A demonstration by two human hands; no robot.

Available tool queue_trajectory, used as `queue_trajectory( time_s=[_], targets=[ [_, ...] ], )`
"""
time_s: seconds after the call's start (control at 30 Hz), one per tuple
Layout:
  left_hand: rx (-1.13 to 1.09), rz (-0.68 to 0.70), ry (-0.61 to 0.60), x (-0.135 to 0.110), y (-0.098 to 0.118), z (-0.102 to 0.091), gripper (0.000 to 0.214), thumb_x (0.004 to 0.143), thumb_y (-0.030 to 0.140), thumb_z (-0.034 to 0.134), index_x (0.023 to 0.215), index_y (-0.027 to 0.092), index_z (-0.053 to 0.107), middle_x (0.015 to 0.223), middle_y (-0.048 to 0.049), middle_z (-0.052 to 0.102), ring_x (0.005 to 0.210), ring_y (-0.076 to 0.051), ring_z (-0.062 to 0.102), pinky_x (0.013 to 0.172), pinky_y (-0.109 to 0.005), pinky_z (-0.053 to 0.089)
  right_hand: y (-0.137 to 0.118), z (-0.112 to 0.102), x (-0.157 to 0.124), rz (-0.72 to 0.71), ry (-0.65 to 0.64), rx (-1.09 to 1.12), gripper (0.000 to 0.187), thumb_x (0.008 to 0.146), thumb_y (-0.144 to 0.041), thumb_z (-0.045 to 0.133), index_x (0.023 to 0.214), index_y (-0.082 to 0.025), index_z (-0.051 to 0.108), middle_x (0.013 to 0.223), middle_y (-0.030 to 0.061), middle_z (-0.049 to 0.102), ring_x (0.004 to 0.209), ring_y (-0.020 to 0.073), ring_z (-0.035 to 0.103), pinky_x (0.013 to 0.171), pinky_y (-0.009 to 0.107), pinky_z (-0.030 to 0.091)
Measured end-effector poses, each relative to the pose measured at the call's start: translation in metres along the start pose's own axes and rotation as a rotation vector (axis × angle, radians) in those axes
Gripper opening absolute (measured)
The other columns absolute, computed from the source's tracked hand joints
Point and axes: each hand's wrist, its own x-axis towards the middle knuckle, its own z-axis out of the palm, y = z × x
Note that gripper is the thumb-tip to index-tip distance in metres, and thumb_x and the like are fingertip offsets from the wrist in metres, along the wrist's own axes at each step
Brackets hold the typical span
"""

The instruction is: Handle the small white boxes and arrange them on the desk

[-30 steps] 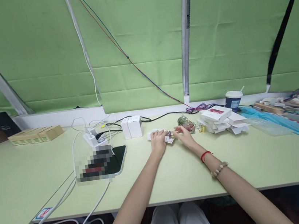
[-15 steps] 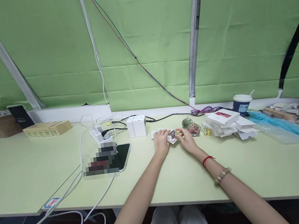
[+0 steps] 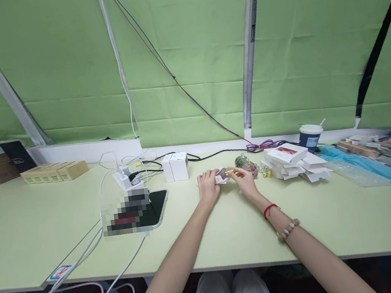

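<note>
My left hand [image 3: 208, 186] is closed over a small white box [image 3: 219, 180] on the table. The box's right end is open, and something dark and clear shows there. At that opening, my right hand [image 3: 244, 180] pinches a small gold-coloured piece [image 3: 230, 171]; its exact kind is too small to make out. Just behind my right hand lie clear packets with green and reddish contents [image 3: 244, 162]. Small gold pieces [image 3: 267, 173] sit to the right of them.
White boxes [image 3: 286, 154] are piled on the right, before a lidded paper cup [image 3: 310, 137]. Another white box [image 3: 175, 167] stands behind my left hand. A phone [image 3: 159, 205], power strip [image 3: 125, 179] and white cables lie left. Blue plastic [image 3: 359, 161] and clutter cover the far right.
The gold piece in my right hand has tilted slightly at the box's open end. My left hand still holds the box. The whole view has shifted a little.
</note>
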Motion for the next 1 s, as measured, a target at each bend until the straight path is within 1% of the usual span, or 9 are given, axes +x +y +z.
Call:
queue_trajectory(
  time_s=[0.1,0.2,0.27,0.43,0.57,0.67,0.8,0.9,1.0],
  targets=[
    [0.040,0.042,-0.025,0.000,0.003,0.000,0.048,0.070,0.008,0.045,0.115,0.023,0.052,0.107,-0.0061,0.057,0.098,-0.021,0.048,0.085,-0.035,0.031,-0.001,0.002,-0.001,-0.032,-0.023,-0.022,0.038,0.072,-0.042,0.060,0.097,-0.013,0.067,0.097,0.0092,0.065,0.076,0.0163,0.056,0.069,0.028,0.044],
    [0.055,0.038,-0.025,0.001,0.005,0.001,0.048,0.071,0.009,0.044,0.117,0.022,0.050,0.109,-0.0065,0.056,0.100,-0.021,0.048,0.085,-0.035,0.031,0.000,0.003,-0.002,-0.056,0.007,-0.067,0.037,0.076,-0.042,0.054,0.098,-0.014,0.065,0.100,0.0096,0.063,0.082,0.0186,0.056,0.068,0.029,0.045],
    [0.059,0.034,-0.028,0.002,0.005,0.001,0.048,0.072,0.009,0.044,0.118,0.022,0.049,0.111,-0.0068,0.055,0.102,-0.021,0.047,0.086,-0.034,0.032,0.001,0.004,-0.001,-0.061,0.036,-0.067,0.037,0.077,-0.043,0.052,0.097,-0.014,0.063,0.101,0.0106,0.063,0.087,0.0205,0.057,0.072,0.031,0.046],
    [0.076,0.047,-0.039,0.003,0.005,0.001,0.049,0.073,0.010,0.045,0.120,0.022,0.048,0.113,-0.0068,0.055,0.104,-0.021,0.047,0.088,-0.035,0.032,0.004,0.005,0.001,-0.045,0.056,0.060,0.040,0.081,-0.050,0.045,0.099,-0.015,0.053,0.106,0.0134,0.060,0.094,0.0212,0.058,0.081,0.035,0.048],
    [0.091,0.045,-0.067,0.003,0.004,0.002,0.045,0.075,0.013,0.046,0.119,0.023,0.050,0.113,-0.0070,0.054,0.104,-0.021,0.047,0.088,-0.036,0.032,0.005,0.005,0.000,-0.032,0.101,0.099,0.040,0.084,-0.053,0.039,0.101,-0.018,0.045,0.113,0.0141,0.057,0.100,0.0210,0.057,0.079,0.035,0.050],
    [0.093,0.047,-0.077,0.004,0.001,0.002,0.044,0.075,0.011,0.046,0.118,0.022,0.052,0.112,-0.0075,0.055,0.104,-0.021,0.047,0.089,-0.037,0.031,0.004,0.003,0.000,0.036,0.124,0.140,0.042,0.084,-0.055,0.036,0.103,-0.018,0.041,0.114,0.0148,0.056,0.092,0.0206,0.060,0.063,0.031,0.052],
    [0.068,-0.024,-0.040,0.004,-0.005,0.002,0.048,0.071,0.005,0.043,0.115,0.020,0.053,0.111,-0.0077,0.055,0.106,-0.021,0.047,0.093,-0.037,0.030,0.001,-0.001,0.000,0.138,0.131,0.121,0.047,0.081,-0.059,0.037,0.104,-0.018,0.042,0.106,0.0138,0.060,0.067,0.0172,0.060,0.046,0.027,0.047],
    [0.056,-0.122,0.016,0.005,-0.008,0.004,0.054,0.069,0.005,0.043,0.121,0.017,0.049,0.115,-0.0099,0.054,0.108,-0.023,0.046,0.094,-0.037,0.031,0.000,-0.001,-0.001,0.125,0.105,0.074,0.048,0.082,-0.060,0.035,0.101,-0.017,0.044,0.096,0.0119,0.063,0.056,0.0146,0.056,0.044,0.026,0.044],
    [0.037,-0.178,0.069,0.004,-0.009,0.007,0.063,0.070,0.008,0.043,0.133,0.011,0.036,0.118,-0.0129,0.052,0.111,-0.024,0.044,0.096,-0.039,0.030,0.002,0.000,-0.001,0.042,0.072,-0.009,0.045,0.083,-0.057,0.036,0.098,-0.017,0.049,0.087,0.0107,0.065,0.059,0.0165,0.056,0.051,0.028,0.045]
  ],
)
